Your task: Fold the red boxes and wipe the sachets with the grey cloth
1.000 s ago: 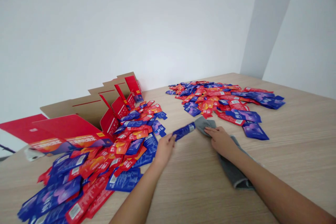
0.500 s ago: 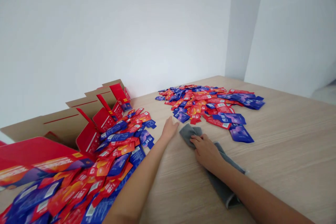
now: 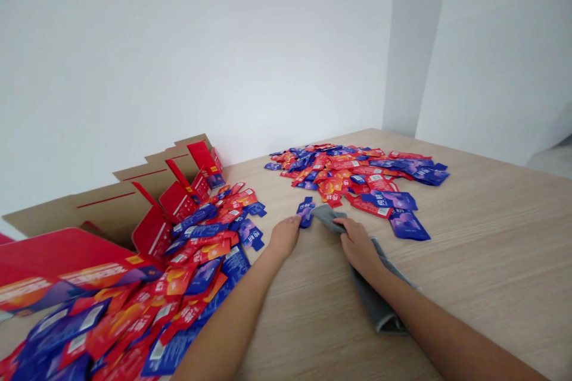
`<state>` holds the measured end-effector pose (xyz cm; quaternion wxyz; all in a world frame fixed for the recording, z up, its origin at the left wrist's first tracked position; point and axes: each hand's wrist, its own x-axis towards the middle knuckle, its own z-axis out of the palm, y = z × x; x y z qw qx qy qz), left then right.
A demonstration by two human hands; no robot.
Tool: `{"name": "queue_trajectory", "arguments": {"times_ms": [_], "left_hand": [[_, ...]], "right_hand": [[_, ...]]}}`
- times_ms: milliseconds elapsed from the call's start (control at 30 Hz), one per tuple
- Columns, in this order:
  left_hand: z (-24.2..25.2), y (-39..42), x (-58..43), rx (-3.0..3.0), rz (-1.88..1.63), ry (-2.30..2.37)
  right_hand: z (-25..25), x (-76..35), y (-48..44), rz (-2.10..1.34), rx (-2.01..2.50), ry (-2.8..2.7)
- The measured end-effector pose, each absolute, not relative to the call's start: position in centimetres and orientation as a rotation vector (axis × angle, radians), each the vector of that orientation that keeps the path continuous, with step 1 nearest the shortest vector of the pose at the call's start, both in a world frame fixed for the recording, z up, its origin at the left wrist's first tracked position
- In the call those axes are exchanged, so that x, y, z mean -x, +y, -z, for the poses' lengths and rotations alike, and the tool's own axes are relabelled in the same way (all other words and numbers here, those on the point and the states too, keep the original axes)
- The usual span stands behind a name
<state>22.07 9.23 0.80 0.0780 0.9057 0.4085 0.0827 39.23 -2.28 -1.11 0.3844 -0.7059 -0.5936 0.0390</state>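
Blue sachet (image 3: 306, 212) newly in left hand (image 3: 282, 237), beside grey cloth (image 3: 357, 274).

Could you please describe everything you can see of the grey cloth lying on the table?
The cloth is plain grey, soft-looking fabric, crumpled into a long strip on the wooden table. It runs from beside the far pile of packets back toward the camera, under the right forearm. The right hand presses on its far end. The left hand holds a blue packet at the cloth's tip. Its near end looks folded.
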Motion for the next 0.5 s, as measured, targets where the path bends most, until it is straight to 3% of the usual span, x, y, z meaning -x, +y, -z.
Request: {"name": "queue_trajectory", "arguments": {"times_ms": [233, 500], "left_hand": [[-0.2, 0.2, -14.8, -2.907, -0.295, 0.94], [-0.5, -1.2, -14.3, -2.967, -0.287, 0.984]], "right_hand": [[0.3, -34.7, -4.5, -0.116, 1.364, -2.034], [1.3, -30.6, -5.4, 0.052, 1.421, -2.334]]}}
